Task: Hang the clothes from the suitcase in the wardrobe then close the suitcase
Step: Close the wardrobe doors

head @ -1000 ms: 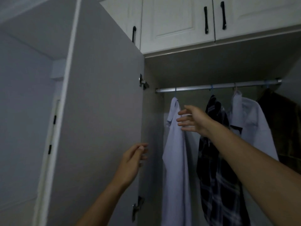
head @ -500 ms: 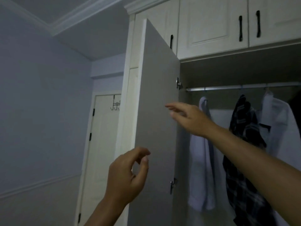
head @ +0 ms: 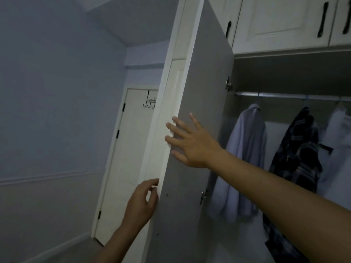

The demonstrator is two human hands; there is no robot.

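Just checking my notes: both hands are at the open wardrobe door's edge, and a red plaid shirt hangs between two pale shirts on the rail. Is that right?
Not quite. In the head view the plaid shirt is dark, blue-black and white, not red. The rest holds: left hand and right hand at the wardrobe door.

I see wardrobe door [head: 197,118] swung open, grey inner face toward me. Inside, pale shirt [head: 245,156], dark plaid shirt [head: 296,160], white shirt [head: 338,141] hang from metal rail [head: 284,95], apart.

A white room door [head: 131,158] stands shut at the left, with what seem black over-door hooks [head: 150,103] on top.
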